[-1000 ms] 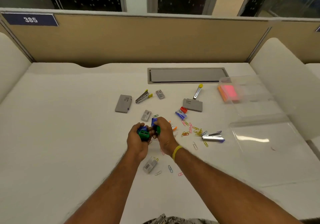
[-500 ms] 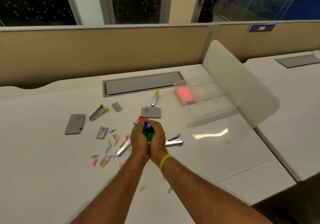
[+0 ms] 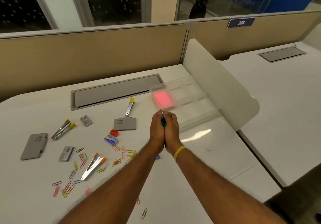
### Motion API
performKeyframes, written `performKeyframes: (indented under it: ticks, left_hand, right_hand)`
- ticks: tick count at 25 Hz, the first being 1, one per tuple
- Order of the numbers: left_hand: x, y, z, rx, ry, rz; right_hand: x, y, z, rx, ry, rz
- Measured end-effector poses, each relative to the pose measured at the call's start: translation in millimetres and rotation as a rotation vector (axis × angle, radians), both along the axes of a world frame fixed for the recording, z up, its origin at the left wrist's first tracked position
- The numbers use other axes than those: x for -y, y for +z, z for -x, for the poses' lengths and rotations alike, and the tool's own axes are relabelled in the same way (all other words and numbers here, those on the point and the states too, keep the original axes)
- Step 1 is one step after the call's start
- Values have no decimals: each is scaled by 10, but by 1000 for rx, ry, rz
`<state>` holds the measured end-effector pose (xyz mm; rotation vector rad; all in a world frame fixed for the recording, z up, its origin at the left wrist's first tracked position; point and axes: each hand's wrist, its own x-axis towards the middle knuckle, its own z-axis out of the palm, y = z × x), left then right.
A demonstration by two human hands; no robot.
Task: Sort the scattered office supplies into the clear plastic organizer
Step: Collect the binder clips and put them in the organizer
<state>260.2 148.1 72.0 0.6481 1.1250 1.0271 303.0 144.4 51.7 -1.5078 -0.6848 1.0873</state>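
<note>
Most of the sorting lies ahead of us. Only a pink pad (image 3: pixel 163 99) sits in the clear plastic organizer (image 3: pixel 189 95), in the compartment just beyond our fingertips (image 3: pixel 169 115). Its other compartments look bare, though the blur there keeps us from being sure.

Our left hand (image 3: pixel 156 131) and right hand (image 3: pixel 172 131) are pressed together heel to heel. The fingers curl inward and cup a few green and blue pieces (image 3: pixel 163 124), of which only a sliver shows in the slit between our palms. What they are we cannot tell. They sit inside our grip, hidden on every side but the top, near the organizer's front edge and not yet over any compartment.

Nearly everything else lies to the left of our fingers and back toward us on the desk (image 3: pixel 173 197):
- paper clips (image 3: pixel 121 154) strewn in a wide band
- three staplers (image 3: pixel 93 166)
- two flat grey cases (image 3: pixel 125 124)
- two small grey boxes (image 3: pixel 66 153)
- a red piece (image 3: pixel 114 133) and a blue box (image 3: pixel 111 140), close together

To the right of our fingers the organizer's clear lid (image 3: pixel 208 137) lies flat on the desk.

We judge the job barely begun: this handful goes in next, and many more trips are needed after it.
</note>
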Motion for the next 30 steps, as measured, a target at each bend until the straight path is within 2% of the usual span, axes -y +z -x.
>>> performKeyframes:
  ticks: [2,4,7,15,20,22,26,30]
  left_hand:
    - [-157,3,-219,129,18,70]
    - [-312,-50,-394,145,-5,83]
    - [-485,-139,-514,34,-38,74]
    - [-663,-307,-444,-340,-139,-174]
    - [-583,-288,-188,-345,-76,-285]
    - [-512,-276,-58,-408,-97,-338]
    - [-340,-256,284,-582,-195,-403]
    - [-102,-300,682,-820,-245,-383]
  right_hand:
    - [-165,-35,-178,-225,-90,-7]
    - [-328,-51,-389,-255,-147,-10]
    - [-462,-54,-608,-234,-134,-1]
    - [-615,-131,-899,-24,-33,-18]
    - [-550,-75,-984,67,7,-56]
    - [-478,-56,-962,120,29,-79]
    - [-287,-46,-751,251,151,-138]
    - [-53,-43,-396,454,350,-146]
